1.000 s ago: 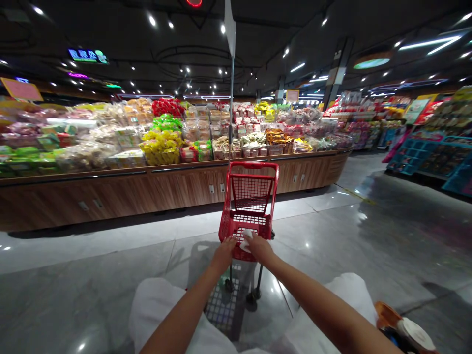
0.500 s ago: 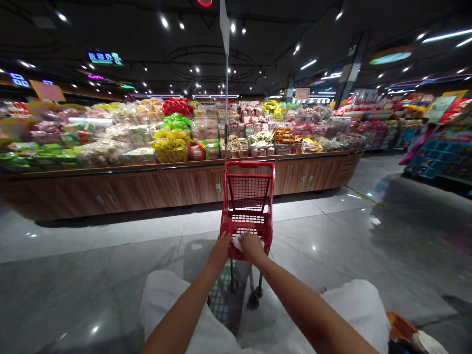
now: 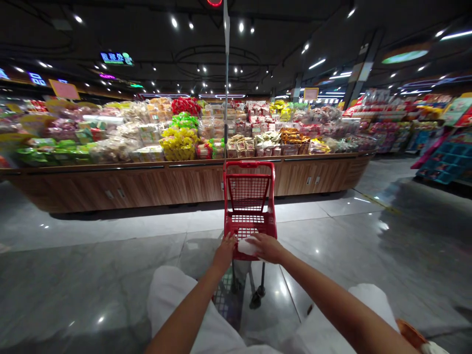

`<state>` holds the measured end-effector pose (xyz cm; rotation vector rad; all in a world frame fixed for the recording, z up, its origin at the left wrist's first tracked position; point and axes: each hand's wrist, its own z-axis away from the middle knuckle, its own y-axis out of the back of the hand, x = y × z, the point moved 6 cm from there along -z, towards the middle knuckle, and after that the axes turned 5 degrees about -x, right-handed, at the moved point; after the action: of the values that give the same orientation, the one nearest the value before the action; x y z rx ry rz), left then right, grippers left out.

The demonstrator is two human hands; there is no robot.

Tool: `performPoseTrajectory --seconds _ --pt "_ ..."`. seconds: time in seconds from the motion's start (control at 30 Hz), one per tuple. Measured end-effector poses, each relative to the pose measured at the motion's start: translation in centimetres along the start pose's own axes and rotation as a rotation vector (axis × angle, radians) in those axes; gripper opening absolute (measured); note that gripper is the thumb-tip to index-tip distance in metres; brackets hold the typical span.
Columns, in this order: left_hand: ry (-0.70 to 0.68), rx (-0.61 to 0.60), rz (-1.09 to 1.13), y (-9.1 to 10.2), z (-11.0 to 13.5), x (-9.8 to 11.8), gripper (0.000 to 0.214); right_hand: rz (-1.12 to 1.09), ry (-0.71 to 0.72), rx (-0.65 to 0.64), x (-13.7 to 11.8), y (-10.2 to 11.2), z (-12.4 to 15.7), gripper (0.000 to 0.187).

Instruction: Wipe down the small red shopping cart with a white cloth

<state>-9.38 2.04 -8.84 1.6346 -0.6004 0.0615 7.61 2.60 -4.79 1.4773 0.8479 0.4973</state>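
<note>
A red shopping cart (image 3: 250,194) stands in front of me between my knees, its handle bar at the far, upper end. My left hand (image 3: 224,254) grips the near left edge of the cart, fingertips on the red frame. A white cloth or tissue (image 3: 246,247) lies against the near lower rim. My right hand (image 3: 268,248) presses on this cloth with fingers pointing left, partly covering it. What lies beneath the cloth is hidden.
Behind the cart runs a long wooden display counter (image 3: 177,184) piled with bagged goods. A thin sign pole (image 3: 226,98) rises there. Grey shiny floor (image 3: 110,270) surrounds me. Teal racks (image 3: 442,155) stand at right. An orange-brown object (image 3: 411,334) shows at lower right.
My right hand has gone from a bunched shape to longer, flatter fingers and shifted right, exposing more white cloth. My left hand stays at the cart's edge. The view has turned slightly left.
</note>
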Motion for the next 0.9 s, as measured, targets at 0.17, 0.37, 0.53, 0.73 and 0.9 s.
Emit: performPoseTrajectory --seconds 0.17,0.37,0.53,0.73,0.9 --pt "0.044 0.009 0.038 -0.3 -0.2 1.5 0.053 0.067 -0.312 -0.018 0.2 -1.3 -1.0 0.027" --pt "0.1 0.01 0.06 1.3 0.0 2.1 0.061 -0.023 -0.27 0.016 -0.9 -2.0 -2.4 0.039" --pt "0.157 0.016 -0.024 1.4 -1.2 4.6 0.045 -0.064 -0.181 0.005 0.9 4.2 -0.9 0.046" --pt "0.001 -0.049 -0.125 0.8 -2.8 8.7 0.06 0.228 -0.056 0.648 -2.8 18.9 2.2 0.02" --pt "0.036 -0.109 -0.228 -0.1 -3.1 8.4 0.061 0.282 -0.044 0.76 -5.5 22.8 2.3 0.019"
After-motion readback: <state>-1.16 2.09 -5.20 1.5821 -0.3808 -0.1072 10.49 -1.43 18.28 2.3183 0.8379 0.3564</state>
